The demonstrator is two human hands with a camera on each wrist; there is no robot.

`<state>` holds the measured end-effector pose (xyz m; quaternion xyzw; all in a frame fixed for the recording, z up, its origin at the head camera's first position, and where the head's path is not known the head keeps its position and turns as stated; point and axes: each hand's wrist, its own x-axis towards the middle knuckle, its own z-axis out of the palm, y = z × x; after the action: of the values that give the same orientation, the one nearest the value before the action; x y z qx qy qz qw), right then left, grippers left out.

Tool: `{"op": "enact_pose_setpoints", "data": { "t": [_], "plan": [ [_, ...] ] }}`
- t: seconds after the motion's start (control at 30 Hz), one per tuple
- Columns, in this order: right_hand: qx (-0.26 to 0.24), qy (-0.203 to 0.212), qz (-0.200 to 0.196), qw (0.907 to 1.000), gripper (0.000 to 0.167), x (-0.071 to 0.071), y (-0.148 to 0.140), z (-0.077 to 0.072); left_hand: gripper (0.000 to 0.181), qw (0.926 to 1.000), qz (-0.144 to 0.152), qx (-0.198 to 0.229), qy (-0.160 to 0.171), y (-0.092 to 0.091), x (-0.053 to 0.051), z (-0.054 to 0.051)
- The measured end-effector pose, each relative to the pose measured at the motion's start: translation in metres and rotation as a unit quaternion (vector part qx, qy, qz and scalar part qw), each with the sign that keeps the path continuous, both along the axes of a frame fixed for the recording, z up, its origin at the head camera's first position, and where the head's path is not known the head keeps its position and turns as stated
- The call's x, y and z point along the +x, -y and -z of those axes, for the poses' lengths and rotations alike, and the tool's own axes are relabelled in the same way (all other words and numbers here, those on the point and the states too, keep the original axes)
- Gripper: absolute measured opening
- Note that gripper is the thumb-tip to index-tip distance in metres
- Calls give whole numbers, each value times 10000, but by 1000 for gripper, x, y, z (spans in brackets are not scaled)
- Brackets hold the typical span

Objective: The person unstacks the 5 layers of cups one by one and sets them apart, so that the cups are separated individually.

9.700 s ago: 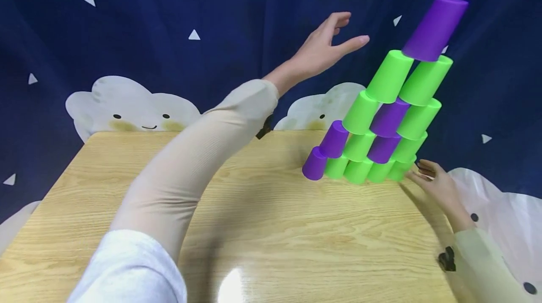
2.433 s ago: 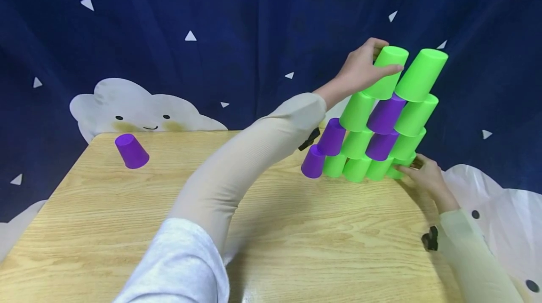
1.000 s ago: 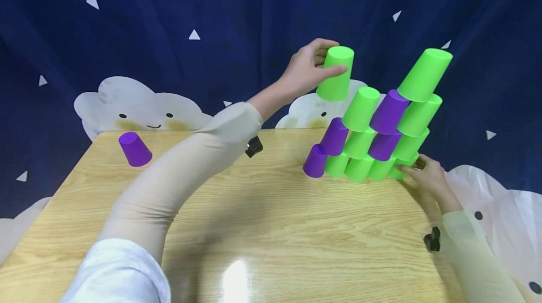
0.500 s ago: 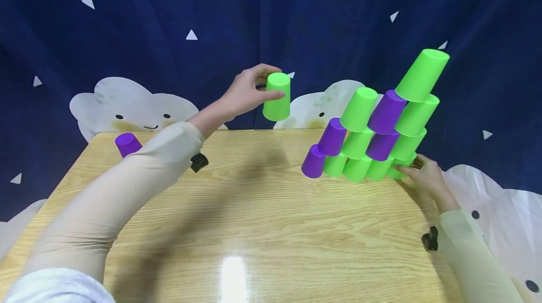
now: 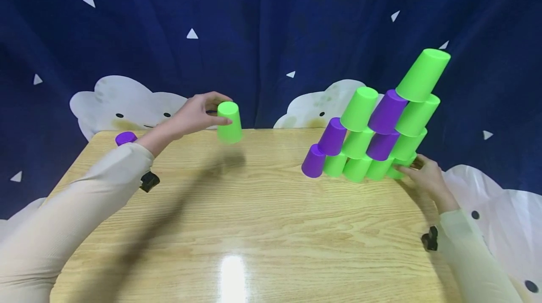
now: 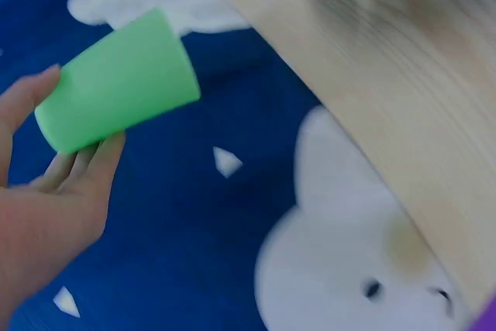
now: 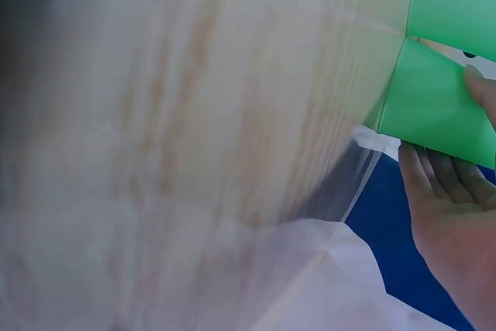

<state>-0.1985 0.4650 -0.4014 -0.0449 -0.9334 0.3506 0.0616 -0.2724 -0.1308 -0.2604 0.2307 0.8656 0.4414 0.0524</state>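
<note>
In the head view my left hand point(image 5: 195, 114) pinches a green cup point(image 5: 230, 129) between thumb and fingers. The cup is upside down in the air, left of the stack. In the left wrist view the thumb and fingertips lie on opposite sides of that green cup point(image 6: 120, 83). My right hand point(image 5: 428, 181) grips the green cup point(image 5: 396, 171) at the stack's bottom right corner. The right wrist view shows thumb and fingers on either side of this green cup point(image 7: 434, 102). Inverted green and purple cups make the tiered stack, with one green cup point(image 5: 425, 75) alone on top.
A purple cup point(image 5: 125, 138) stands at the table's left back, mostly behind my left forearm. The wooden table point(image 5: 271, 227) ends just behind the stack. A dark blue curtain point(image 5: 237, 20) with clouds hangs behind it.
A purple cup left the top of the stack and stands at the left. Then my left hand lifted the top-tier left green cup off and carried it left and downward. My right hand stays at the base.
</note>
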Motion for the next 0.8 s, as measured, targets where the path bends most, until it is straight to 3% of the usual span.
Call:
{"op": "enact_pose_setpoints", "data": {
  "t": [0.2,0.47,0.8],
  "plan": [
    [-19,16,-20,10000,74,-2,0,-1,51,9975,31,-604,365,47,-5,15],
    [-95,109,-19,9999,76,-4,0,0,53,9918,-165,-1269,-30,98,-12,36],
    [-55,73,-32,10000,75,-3,-1,3,52,9856,-386,-1617,-317,143,-18,55]
  ]
}}
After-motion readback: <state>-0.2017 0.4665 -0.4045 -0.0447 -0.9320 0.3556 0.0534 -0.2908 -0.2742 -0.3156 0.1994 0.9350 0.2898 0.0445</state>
